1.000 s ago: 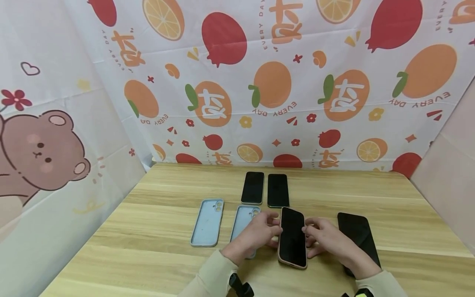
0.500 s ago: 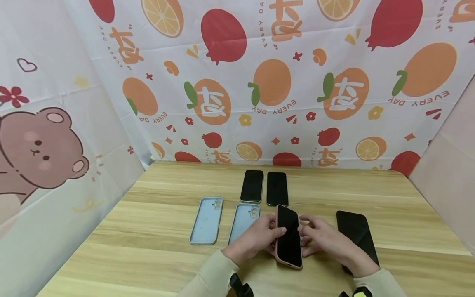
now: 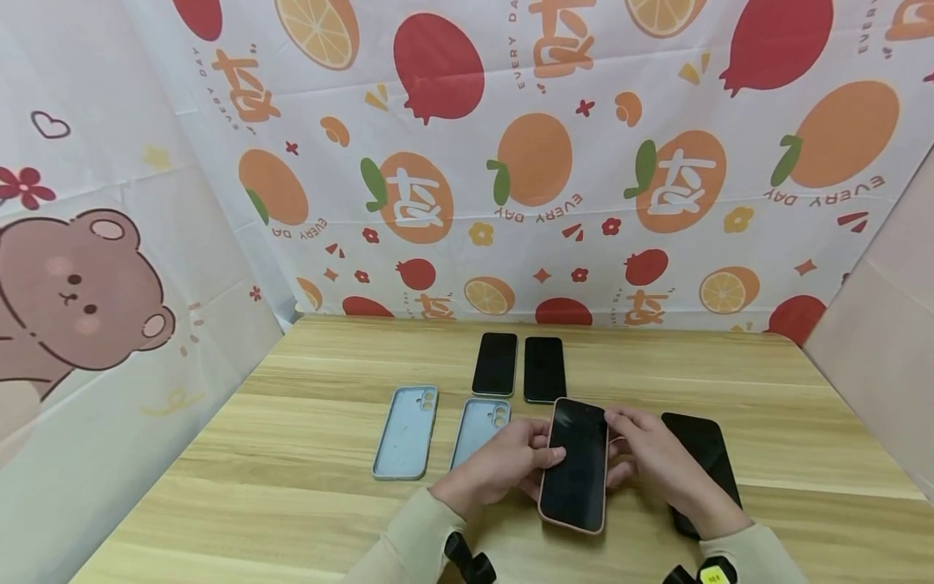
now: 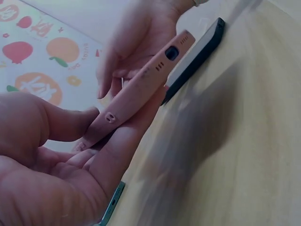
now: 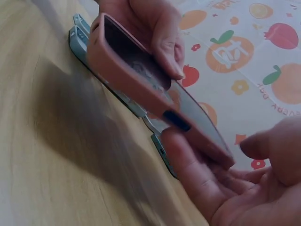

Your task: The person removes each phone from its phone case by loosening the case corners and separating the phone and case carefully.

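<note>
A black-screened phone (image 3: 575, 466) in a pink case (image 4: 136, 89) is held above the table, screen up and tilted. My left hand (image 3: 503, 462) grips its left edge, thumb over the screen and fingers underneath. At the opposite edge, my right hand (image 3: 649, 454) has its fingers beneath the case, with the thumb beside the upper right corner. The case's side cutout shows as a dark slot in the right wrist view. Close to my left hand lies a light blue phone case (image 3: 477, 430), partly hidden by that hand.
Another light blue case (image 3: 405, 434) lies farther left on the wooden table (image 3: 292, 462). Two dark phones (image 3: 495, 365) lie side by side at the back. A larger black phone (image 3: 704, 454) is at the right, partly behind my right forearm. A fruit-print cloth (image 3: 540, 162) hangs behind.
The pink-cased phone first shifted slightly left, then back right, and now turns more toward the camera. My left thumb has come onto the screen. My right hand has moved up the right edge.
</note>
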Motion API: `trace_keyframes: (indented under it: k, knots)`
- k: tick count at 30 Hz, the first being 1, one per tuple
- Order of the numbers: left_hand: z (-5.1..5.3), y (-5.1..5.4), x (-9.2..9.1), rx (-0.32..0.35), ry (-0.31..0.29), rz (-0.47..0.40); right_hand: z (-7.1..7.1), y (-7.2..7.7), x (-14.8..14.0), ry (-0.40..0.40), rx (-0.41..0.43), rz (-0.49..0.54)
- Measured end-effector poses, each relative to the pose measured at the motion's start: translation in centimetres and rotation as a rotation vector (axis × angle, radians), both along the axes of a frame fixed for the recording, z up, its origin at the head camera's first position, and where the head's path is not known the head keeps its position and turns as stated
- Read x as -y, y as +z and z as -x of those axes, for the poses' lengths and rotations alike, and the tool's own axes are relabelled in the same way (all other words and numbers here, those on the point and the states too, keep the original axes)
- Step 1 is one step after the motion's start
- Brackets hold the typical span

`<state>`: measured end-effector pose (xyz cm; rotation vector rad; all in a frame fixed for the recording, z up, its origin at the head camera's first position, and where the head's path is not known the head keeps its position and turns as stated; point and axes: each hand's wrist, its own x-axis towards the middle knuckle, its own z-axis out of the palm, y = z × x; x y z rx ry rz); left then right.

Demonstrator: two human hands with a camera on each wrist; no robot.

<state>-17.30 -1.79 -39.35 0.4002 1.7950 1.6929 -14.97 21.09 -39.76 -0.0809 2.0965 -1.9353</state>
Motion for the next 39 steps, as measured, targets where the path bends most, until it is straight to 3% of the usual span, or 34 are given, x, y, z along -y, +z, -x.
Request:
trace_keyframes:
  k: [6,9,13,22,32,39]
  knots:
    - [-0.1,0.5,0.1,0.029,-0.020,-0.019,0.1,-0.3,-0.1,-0.008,-0.029,0.044]
    - [-0.1,0.6,0.1,0.033,-0.020,-0.017,0.2,-0.4,-0.2,0.025,-0.019,0.090]
    - [-0.2,0.8,0.2,0.030,-0.023,-0.024,0.1,-0.3,-0.4,0.095,0.005,0.220]
    - [-0.1,1.2,0.6,0.007,-0.023,-0.048,0.0,0.0,-0.2,0.154,-0.063,0.421]
    - [0.0,1.1,1.1,0.035,-0.057,-0.095,0.4,-0.7,-0.2,0.260,0.000,0.664]
    - [0.0,1.1,1.5,0.047,-0.070,-0.101,0.4,-1.4,0.2,0.257,0.057,0.737]
